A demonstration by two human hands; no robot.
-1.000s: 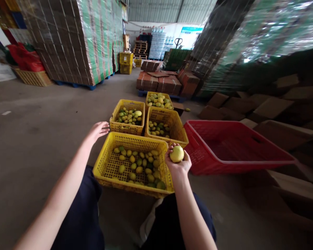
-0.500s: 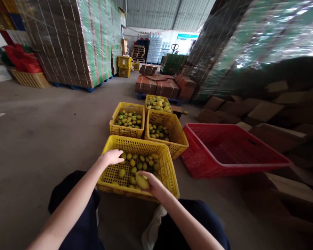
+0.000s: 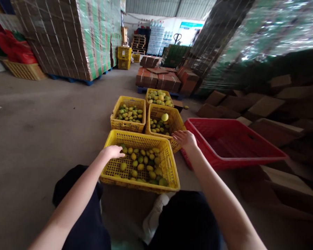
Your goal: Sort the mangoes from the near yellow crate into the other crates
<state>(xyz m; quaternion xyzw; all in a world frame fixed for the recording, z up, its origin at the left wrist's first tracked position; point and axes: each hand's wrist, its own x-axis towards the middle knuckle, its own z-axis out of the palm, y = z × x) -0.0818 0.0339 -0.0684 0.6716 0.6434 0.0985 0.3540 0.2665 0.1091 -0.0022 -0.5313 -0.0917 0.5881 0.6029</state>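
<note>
My left hand (image 3: pixel 114 152) is over the left side of the front yellow crate (image 3: pixel 139 135), its fingers and thumb closed on a green mango (image 3: pixel 124 148). Several yellow-green mangoes (image 3: pixel 140 167) lie on the crate's bottom, mostly to the right. My right hand (image 3: pixel 184 139) is open with its fingers spread, beside the right yellow crate (image 3: pixel 177 122) behind. A single mango (image 3: pixel 165 117) is in the air above the fruit in that crate, apart from the hand.
Another yellow crate of mangoes (image 3: pixel 128 124) stands at the back left, and one more (image 3: pixel 159 106) farther behind. A red crate (image 3: pixel 237 159) is at the right. Cardboard boxes (image 3: pixel 268 133) are heaped beyond it. Wrapped pallet stacks (image 3: pixel 94 38) stand farther off.
My right hand has moved from the front crate up and to the right, and let go of the mango it held. The left hand stays at the green mango.
</note>
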